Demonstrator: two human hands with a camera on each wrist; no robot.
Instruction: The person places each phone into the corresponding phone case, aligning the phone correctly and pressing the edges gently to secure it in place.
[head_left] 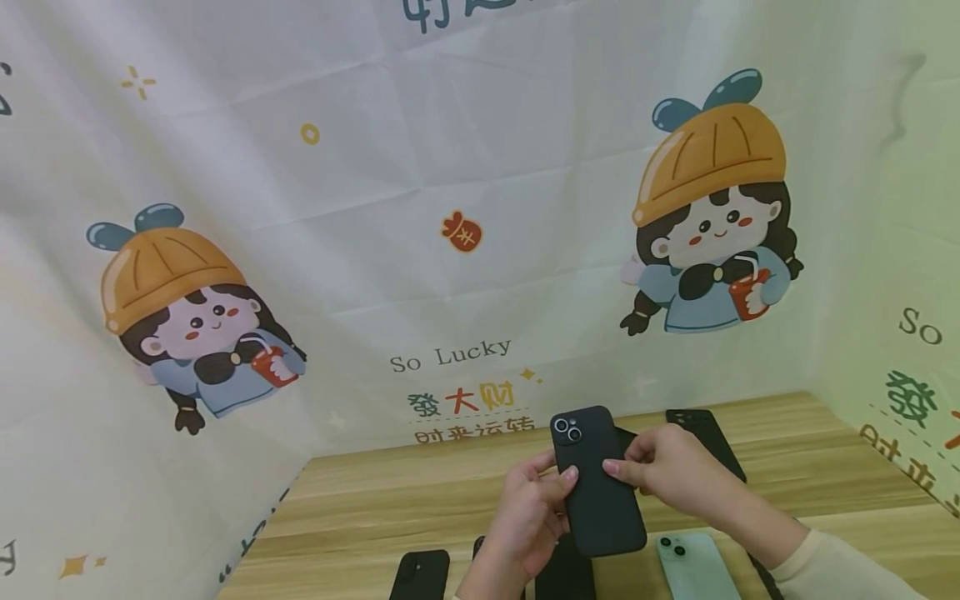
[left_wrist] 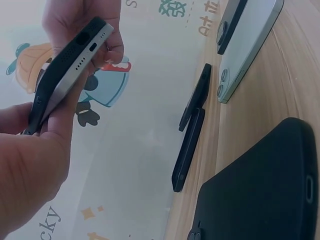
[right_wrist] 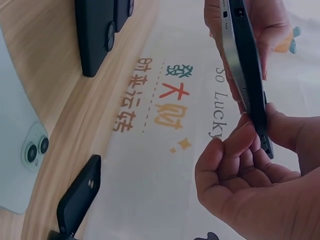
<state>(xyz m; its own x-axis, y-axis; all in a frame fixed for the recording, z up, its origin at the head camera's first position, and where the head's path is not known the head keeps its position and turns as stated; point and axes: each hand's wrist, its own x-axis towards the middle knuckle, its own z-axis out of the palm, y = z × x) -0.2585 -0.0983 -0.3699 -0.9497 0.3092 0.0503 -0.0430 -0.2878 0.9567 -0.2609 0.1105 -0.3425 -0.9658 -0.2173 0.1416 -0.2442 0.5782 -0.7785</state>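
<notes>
In the head view a phone in a black case (head_left: 603, 508) is held up above the wooden table, its back with two camera lenses facing me. My left hand (head_left: 525, 517) grips its left edge, thumb on the back. On the other long edge, my right hand (head_left: 675, 471) pinches with the thumb and curled fingers. The left wrist view shows the phone's silver edge (left_wrist: 70, 82), with a port and small holes, lying bare beside the black case (left_wrist: 57, 72). From the right wrist, the silver phone side (right_wrist: 234, 47) shows next to the case too.
A pale green phone (head_left: 697, 567) lies on the table (head_left: 375, 500) near the front. Black phones or cases lie at the back right (head_left: 708, 442), front left (head_left: 422, 575) and below the held phone (head_left: 566, 575). A printed cloth (head_left: 360, 250) hangs behind.
</notes>
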